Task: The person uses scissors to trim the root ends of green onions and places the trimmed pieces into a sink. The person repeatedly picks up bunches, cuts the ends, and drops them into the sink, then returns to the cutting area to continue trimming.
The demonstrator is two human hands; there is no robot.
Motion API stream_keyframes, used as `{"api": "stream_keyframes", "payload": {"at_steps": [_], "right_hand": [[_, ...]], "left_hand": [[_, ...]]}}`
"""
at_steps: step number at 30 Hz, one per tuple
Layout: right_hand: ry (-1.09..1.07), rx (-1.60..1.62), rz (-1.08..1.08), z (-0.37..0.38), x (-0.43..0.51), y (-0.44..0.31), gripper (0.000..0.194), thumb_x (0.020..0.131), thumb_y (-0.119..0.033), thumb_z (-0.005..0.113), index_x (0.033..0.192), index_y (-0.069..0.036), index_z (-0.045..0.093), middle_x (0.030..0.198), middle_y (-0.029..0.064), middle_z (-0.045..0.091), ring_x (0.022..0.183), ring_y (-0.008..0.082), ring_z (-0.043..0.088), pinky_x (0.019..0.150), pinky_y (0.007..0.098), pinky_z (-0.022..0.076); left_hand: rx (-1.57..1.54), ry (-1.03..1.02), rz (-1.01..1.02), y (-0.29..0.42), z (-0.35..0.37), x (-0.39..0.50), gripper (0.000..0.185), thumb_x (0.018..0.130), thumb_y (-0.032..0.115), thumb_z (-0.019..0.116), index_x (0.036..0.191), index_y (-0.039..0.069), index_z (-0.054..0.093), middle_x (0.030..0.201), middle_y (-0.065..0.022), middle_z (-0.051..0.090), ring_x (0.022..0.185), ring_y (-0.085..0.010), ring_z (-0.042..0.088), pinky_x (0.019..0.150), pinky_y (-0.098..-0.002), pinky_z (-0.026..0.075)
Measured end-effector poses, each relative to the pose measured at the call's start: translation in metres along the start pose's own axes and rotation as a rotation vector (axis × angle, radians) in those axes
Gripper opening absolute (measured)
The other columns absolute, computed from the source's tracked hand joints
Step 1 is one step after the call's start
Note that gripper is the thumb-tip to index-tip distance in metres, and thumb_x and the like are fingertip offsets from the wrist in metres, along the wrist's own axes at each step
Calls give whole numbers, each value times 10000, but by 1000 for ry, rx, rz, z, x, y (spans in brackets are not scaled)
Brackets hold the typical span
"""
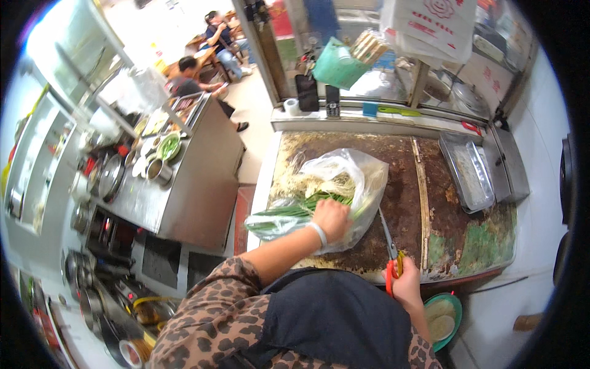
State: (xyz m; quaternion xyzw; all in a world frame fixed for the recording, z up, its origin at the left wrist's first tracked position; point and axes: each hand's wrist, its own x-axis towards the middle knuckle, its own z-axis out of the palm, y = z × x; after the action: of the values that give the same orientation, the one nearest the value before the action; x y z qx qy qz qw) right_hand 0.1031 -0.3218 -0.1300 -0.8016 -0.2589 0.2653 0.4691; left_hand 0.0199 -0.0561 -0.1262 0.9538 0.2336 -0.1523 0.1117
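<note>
A bunch of scallions [302,207] with pale, stringy roots lies in and across a clear plastic bag [371,175] on the worn board before me. Their green leaves stretch left under more thin plastic. My left hand [331,219], a pale band at its wrist, is curled over the stalks at the bag's middle. Its fingertips are hidden, so its grip does not show. In my right hand [408,282], by the board's near edge, is a pair of scissors [388,237] with orange-red and yellow handles. The blades point away from me, just right of the bag.
A clear plastic tray [470,177] stands at the right beside a metal box [509,163]. Below the near right edge sits a green basin [443,320]. Phones [333,101] rest on the back ledge. Left is a steel counter [198,180] with bowls; people sit beyond it.
</note>
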Motion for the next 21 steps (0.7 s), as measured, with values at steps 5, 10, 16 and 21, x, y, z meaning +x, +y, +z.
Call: {"api": "stream_keyframes", "payload": {"at_steps": [5, 10, 16, 21], "right_hand": [[182, 106, 235, 18, -25, 12, 291, 750, -52, 810, 947, -22, 598, 830, 47, 657, 771, 116, 608, 721, 292, 511], [202, 63, 312, 38, -48, 7, 294, 756, -87, 805, 958, -3, 608, 795, 29, 620, 725, 112, 554, 700, 297, 483], [174, 14, 304, 55, -26, -15, 310, 752, -99, 825, 958, -8, 612, 795, 45, 637, 722, 110, 579, 693, 303, 498], [131, 4, 252, 61, -3, -38, 294, 766, -86, 823, 952, -7, 610, 800, 51, 651, 748, 114, 608, 710, 289, 508]], "left_hand": [[-52, 75, 301, 14, 32, -48, 448, 878, 394, 699, 1106, 13, 640, 1047, -180, 568, 1039, -293, 543, 931, -426, 482], [-484, 491, 386, -40, 29, -41, 375, 825, 242, 757, 1092, -7, 670, 1027, -180, 595, 846, -288, 633, 721, -364, 580], [-442, 512, 51, -121, 9, 15, 193, 859, 189, 707, 974, 36, 733, 932, -166, 662, 833, -340, 647, 771, -405, 529], [-575, 463, 63, -124, 14, 26, 180, 846, 189, 727, 931, 32, 745, 896, -164, 694, 813, -303, 665, 746, -380, 526]]}}
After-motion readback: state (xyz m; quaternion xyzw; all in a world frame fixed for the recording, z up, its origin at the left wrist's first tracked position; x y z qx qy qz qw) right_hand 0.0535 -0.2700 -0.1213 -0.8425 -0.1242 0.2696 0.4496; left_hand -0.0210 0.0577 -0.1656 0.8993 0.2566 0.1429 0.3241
